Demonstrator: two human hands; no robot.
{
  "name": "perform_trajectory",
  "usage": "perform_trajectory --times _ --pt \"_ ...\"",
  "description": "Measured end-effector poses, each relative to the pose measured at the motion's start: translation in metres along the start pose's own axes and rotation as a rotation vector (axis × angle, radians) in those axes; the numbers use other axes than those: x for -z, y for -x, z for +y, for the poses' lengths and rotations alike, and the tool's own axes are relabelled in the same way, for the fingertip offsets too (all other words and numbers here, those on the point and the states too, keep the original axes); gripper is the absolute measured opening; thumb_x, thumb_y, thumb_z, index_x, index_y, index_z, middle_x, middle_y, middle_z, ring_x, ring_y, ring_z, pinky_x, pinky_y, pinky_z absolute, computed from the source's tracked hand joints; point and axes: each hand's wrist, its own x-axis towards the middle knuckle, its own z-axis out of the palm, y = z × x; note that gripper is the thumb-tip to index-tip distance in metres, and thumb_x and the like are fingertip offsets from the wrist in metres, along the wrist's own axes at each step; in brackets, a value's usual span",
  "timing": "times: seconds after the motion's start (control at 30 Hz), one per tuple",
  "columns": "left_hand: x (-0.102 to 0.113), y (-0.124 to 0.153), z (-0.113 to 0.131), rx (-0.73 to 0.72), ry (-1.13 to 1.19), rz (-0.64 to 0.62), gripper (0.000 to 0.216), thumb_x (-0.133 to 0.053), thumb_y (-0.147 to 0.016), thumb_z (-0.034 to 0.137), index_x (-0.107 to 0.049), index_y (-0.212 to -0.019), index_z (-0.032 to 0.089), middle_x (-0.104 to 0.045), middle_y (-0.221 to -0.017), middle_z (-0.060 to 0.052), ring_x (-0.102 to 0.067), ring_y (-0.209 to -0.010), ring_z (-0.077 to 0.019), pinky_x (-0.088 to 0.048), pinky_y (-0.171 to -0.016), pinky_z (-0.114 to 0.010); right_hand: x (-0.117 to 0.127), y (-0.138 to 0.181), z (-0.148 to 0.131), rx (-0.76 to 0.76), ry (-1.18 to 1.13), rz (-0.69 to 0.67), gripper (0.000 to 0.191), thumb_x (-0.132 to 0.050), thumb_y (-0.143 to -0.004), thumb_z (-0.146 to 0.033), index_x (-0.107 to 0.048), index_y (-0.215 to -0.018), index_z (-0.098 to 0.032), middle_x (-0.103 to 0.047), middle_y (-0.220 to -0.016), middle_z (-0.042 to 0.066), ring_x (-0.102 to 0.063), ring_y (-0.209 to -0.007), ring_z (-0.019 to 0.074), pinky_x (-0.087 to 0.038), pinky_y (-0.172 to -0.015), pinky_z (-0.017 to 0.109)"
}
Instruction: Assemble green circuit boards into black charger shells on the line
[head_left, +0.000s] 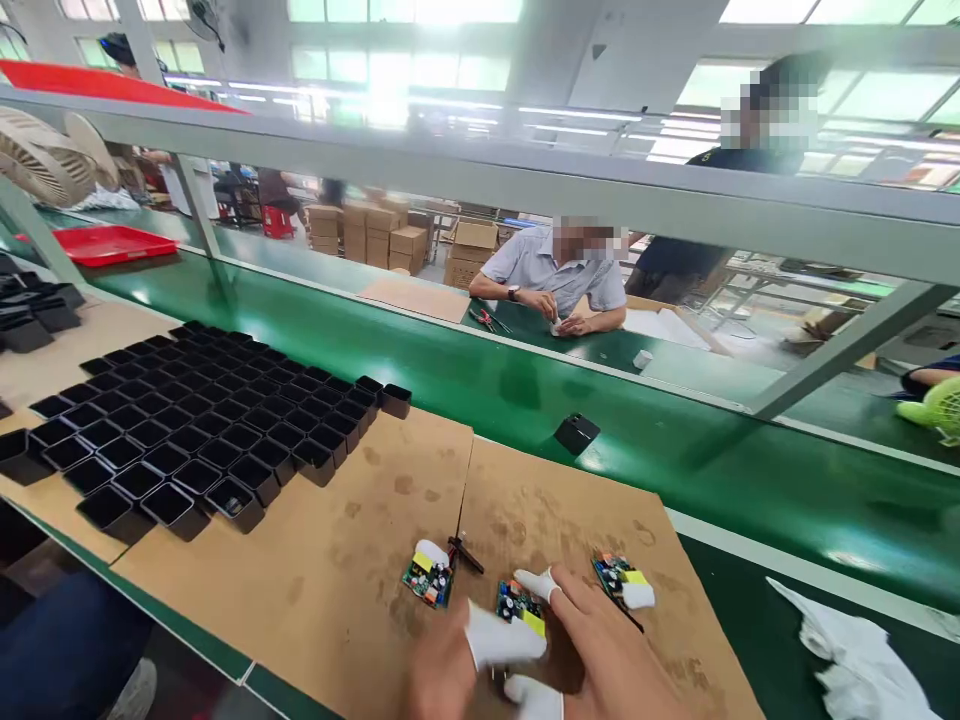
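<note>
A small circuit board (517,603) with a yellow block sits between my two hands, just above the cardboard. My right hand (611,645), white covers on its fingertips, curls around the board: one fingertip touches its upper edge and the thumb is below. Motion smears my left hand (446,665); a white-covered finger reaches across the board's lower edge, and its grip is unclear. To the left lies another circuit board (428,574) beside a thin black piece (466,554). A third circuit board (624,580), with a white part and a black strip, rests near my right hand.
Rows of open black boxes (202,420) cover the cardboard's (360,500) left side. A black piece (577,433) lies on the green belt (510,390). White cloth (862,650) is at right. Across the belt, a person (559,275) works with their hands. A metal rail (480,165) crosses above.
</note>
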Motion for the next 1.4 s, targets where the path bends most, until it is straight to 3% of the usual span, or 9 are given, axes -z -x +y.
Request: perform_trajectory --times 0.1,0.2,0.4,0.6,0.73,0.83,0.97,1.17,1.4 --pt "0.032 -0.057 -0.034 0.089 -0.214 0.005 0.018 -0.064 -0.110 0.033 -0.073 -0.121 0.022 -0.079 -0.116 -0.008 -0.077 -0.106 -0.0256 -0.067 -0.092 -0.040 0.001 -0.003 0.000 -0.044 -0.030 -0.049 0.058 -0.099 -0.077 -0.042 -0.079 -0.130 -0.030 -0.080 -0.117 0.010 -0.078 -0.105 0.0369 -0.063 -0.091 0.047" --pt "0.055 -0.126 -0.070 0.127 -0.380 0.000 0.022 -0.062 -0.106 0.025 -0.071 -0.125 0.017 -0.076 -0.123 -0.016 -0.072 -0.118 -0.0359 -0.057 -0.108 -0.056 0.008 -0.005 0.002 -0.035 -0.093 -0.084 0.077 -0.105 -0.071 -0.042 -0.075 -0.141 -0.030 -0.078 -0.128 0.011 -0.076 -0.113 0.0371 -0.061 -0.096 0.045" --pt "0.050 -0.204 -0.121 0.141 -0.599 -0.131 0.035 -0.073 -0.096 0.024 -0.070 -0.125 0.006 -0.072 -0.134 -0.028 -0.056 -0.141 -0.0492 -0.022 -0.131 -0.068 0.000 0.000 0.002 0.017 -0.110 -0.047 0.062 -0.086 -0.094 -0.033 -0.068 -0.154 -0.034 -0.076 -0.125 0.010 -0.072 -0.108 0.0320 -0.059 -0.095 0.045" --pt "0.043 -0.204 -0.134 0.121 -0.717 -0.178 0.030 -0.056 -0.101 0.015 -0.071 -0.124 0.003 -0.070 -0.132 -0.029 -0.062 -0.134 -0.0447 -0.012 -0.133 -0.066 -0.017 -0.006 -0.006 0.050 -0.133 0.009 0.029 -0.083 -0.098 -0.029 -0.073 -0.125 -0.024 -0.076 -0.115 0.008 -0.074 -0.101 0.0274 -0.059 -0.086 0.037" --pt "0.038 -0.199 -0.140 0.096 -0.714 -0.197 0.030 -0.053 -0.096 0.007 -0.072 -0.120 0.011 -0.071 -0.123 -0.021 -0.069 -0.118 -0.0372 -0.021 -0.131 -0.062 -0.017 -0.005 -0.017 -0.090 0.103 0.084 0.059 -0.095 -0.080 -0.067 -0.071 -0.101 -0.019 -0.074 -0.106 0.015 -0.071 -0.096 0.0382 -0.059 -0.088 0.053" --pt "0.035 -0.196 -0.143 0.071 -0.678 -0.201 0.036 -0.050 -0.093 0.001 -0.070 -0.118 0.016 -0.070 -0.121 -0.017 -0.069 -0.114 -0.0352 -0.030 -0.126 -0.063 -0.014 -0.002 -0.019 -0.027 0.119 0.025 0.052 -0.094 -0.085 -0.058 -0.074 -0.112 -0.018 -0.072 -0.121 0.018 -0.070 -0.104 0.0399 -0.058 -0.092 0.055" --pt "0.032 -0.188 -0.132 -0.014 -0.560 -0.238 0.039 -0.047 -0.092 -0.001 -0.068 -0.118 0.018 -0.067 -0.117 -0.015 -0.067 -0.112 -0.0349 -0.049 -0.110 -0.055 -0.009 -0.005 -0.012 -0.115 -0.222 -0.021 0.023 -0.083 -0.098 -0.041 -0.073 -0.104 -0.021 -0.071 -0.108 0.009 -0.068 -0.091 0.0276 -0.056 -0.083 0.042" --pt "0.019 -0.147 -0.093 -0.268 -0.244 -0.408 0.037 -0.058 -0.101 0.012 -0.063 -0.136 0.022 -0.064 -0.119 -0.009 -0.067 -0.103 -0.0271 -0.060 -0.092 -0.039 0.006 -0.017 0.003 -0.403 -1.215 0.079 0.052 -0.101 -0.075 -0.056 -0.073 -0.103 -0.023 -0.070 -0.095 0.001 -0.064 -0.083 0.0187 -0.053 -0.072 0.030" --pt "0.000 -0.120 -0.085 -0.205 -0.032 -0.279 0.081 -0.086 -0.091 0.033 -0.044 -0.159 0.016 -0.053 -0.153 -0.021 -0.047 -0.153 -0.0434 -0.046 -0.127 -0.065 0.015 -0.015 0.009 -0.438 -1.353 0.196 0.052 -0.109 -0.068 -0.036 -0.079 -0.108 -0.023 -0.074 -0.097 0.003 -0.064 -0.083 0.0167 -0.055 -0.071 0.027"
